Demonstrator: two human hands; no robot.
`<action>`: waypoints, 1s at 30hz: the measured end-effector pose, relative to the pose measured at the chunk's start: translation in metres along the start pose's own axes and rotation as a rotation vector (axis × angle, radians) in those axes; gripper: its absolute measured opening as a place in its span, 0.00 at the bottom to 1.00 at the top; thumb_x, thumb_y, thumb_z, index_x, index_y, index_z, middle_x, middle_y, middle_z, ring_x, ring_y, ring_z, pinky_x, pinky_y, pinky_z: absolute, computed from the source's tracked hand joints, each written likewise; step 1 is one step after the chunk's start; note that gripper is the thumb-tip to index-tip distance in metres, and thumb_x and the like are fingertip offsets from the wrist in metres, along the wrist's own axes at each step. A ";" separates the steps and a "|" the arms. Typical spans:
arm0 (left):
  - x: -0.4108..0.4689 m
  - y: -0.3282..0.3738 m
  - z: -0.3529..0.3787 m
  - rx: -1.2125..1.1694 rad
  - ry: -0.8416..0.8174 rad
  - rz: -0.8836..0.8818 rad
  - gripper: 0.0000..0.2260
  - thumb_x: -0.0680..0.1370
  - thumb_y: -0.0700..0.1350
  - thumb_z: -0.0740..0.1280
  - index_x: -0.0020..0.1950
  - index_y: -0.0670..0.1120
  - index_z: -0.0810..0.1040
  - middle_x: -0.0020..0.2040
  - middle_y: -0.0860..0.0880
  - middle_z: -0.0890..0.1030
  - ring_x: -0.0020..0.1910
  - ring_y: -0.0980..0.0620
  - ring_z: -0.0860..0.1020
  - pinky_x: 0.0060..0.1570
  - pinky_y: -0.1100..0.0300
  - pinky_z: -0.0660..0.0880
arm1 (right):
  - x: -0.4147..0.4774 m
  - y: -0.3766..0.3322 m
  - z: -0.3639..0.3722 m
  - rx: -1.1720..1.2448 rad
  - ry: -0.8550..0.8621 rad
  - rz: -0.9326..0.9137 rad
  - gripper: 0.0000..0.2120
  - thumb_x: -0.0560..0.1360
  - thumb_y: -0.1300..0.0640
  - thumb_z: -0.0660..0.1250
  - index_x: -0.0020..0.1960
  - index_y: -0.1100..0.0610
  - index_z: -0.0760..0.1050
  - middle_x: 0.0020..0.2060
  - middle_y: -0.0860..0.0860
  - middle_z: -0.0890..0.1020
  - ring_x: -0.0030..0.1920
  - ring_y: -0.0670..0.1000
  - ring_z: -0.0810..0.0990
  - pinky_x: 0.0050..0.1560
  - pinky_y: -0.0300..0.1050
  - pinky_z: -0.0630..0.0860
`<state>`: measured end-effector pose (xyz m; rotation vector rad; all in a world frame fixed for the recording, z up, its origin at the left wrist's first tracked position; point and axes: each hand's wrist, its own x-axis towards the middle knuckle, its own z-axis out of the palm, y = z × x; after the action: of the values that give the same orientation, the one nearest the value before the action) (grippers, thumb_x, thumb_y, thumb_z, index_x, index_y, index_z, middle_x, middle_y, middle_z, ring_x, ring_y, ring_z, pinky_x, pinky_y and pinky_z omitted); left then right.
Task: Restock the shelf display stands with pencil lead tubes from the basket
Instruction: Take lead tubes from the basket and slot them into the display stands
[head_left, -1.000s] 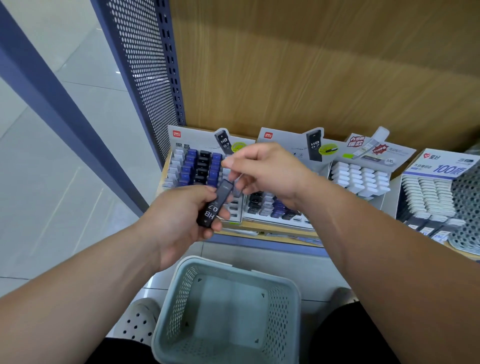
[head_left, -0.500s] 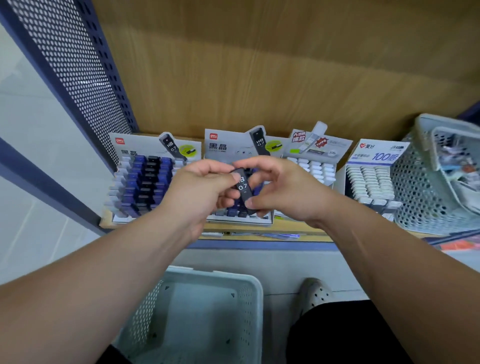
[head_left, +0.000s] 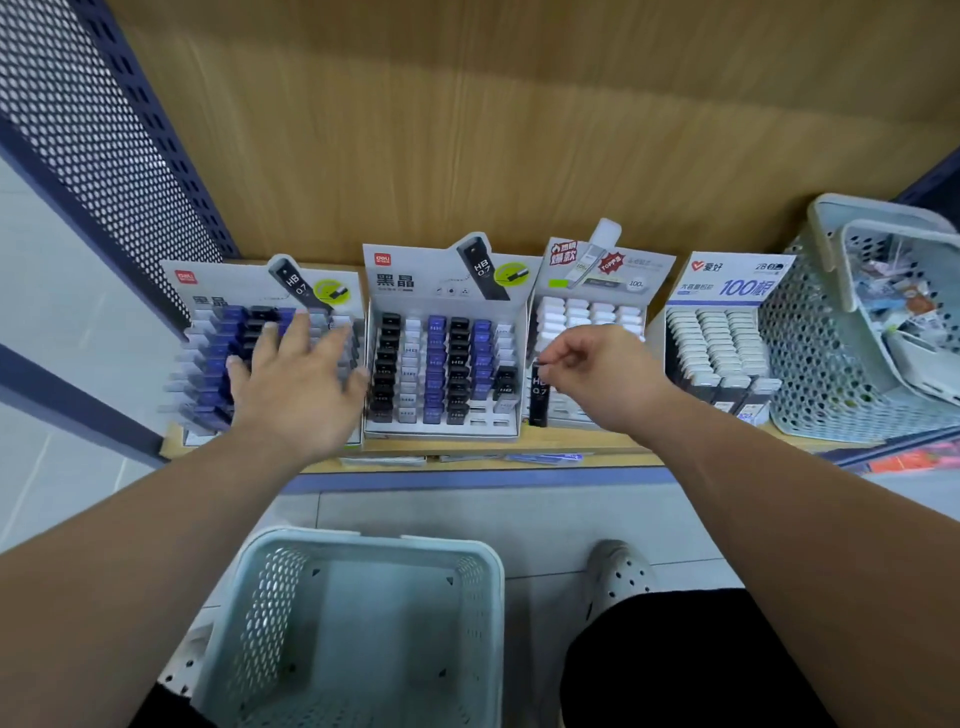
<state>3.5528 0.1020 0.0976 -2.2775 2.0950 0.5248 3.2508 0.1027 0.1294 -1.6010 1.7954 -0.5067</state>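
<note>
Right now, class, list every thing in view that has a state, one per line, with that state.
left hand, open, fingers spread over the left stand
right hand, pinching the top of the black tube
black tube, upright, not yet slotted
middle stand, partly filled, front-right slots bare
shelf basket, holding mixed items

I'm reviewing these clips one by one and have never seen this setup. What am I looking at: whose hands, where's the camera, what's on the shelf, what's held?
No machine here: a person works with bare hands. The one camera is worn on their head and looks forward and down, so both arms enter from below. On the wooden shelf stand four display stands of pencil lead tubes, with a perforated basket of assorted items at the right. A floor basket sits by their feet. The left hand is spread open over the leftmost stand. The right hand pinches the top of a black tube marked HB 0.7.
</note>
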 end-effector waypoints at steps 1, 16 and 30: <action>0.000 -0.004 0.006 0.028 -0.034 -0.001 0.27 0.81 0.63 0.51 0.80 0.61 0.52 0.82 0.50 0.46 0.80 0.42 0.45 0.74 0.33 0.48 | 0.001 0.001 0.005 -0.046 -0.018 -0.010 0.07 0.75 0.57 0.75 0.41 0.48 0.81 0.34 0.45 0.82 0.35 0.43 0.80 0.35 0.27 0.72; 0.004 -0.017 0.018 0.082 -0.045 0.055 0.27 0.83 0.58 0.50 0.80 0.63 0.42 0.82 0.52 0.39 0.80 0.43 0.39 0.74 0.34 0.44 | 0.011 0.001 0.032 -0.332 -0.109 -0.094 0.04 0.76 0.55 0.74 0.50 0.48 0.84 0.45 0.44 0.85 0.43 0.46 0.81 0.36 0.33 0.68; 0.004 -0.020 0.017 0.097 -0.063 0.064 0.31 0.82 0.58 0.55 0.79 0.64 0.40 0.81 0.52 0.36 0.80 0.43 0.38 0.75 0.34 0.44 | 0.011 -0.014 0.028 -0.575 -0.147 -0.172 0.06 0.79 0.57 0.70 0.53 0.52 0.84 0.50 0.50 0.85 0.50 0.54 0.81 0.47 0.43 0.76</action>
<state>3.5685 0.1038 0.0764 -2.1203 2.1209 0.4782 3.2804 0.0937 0.1171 -2.1250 1.7936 0.0721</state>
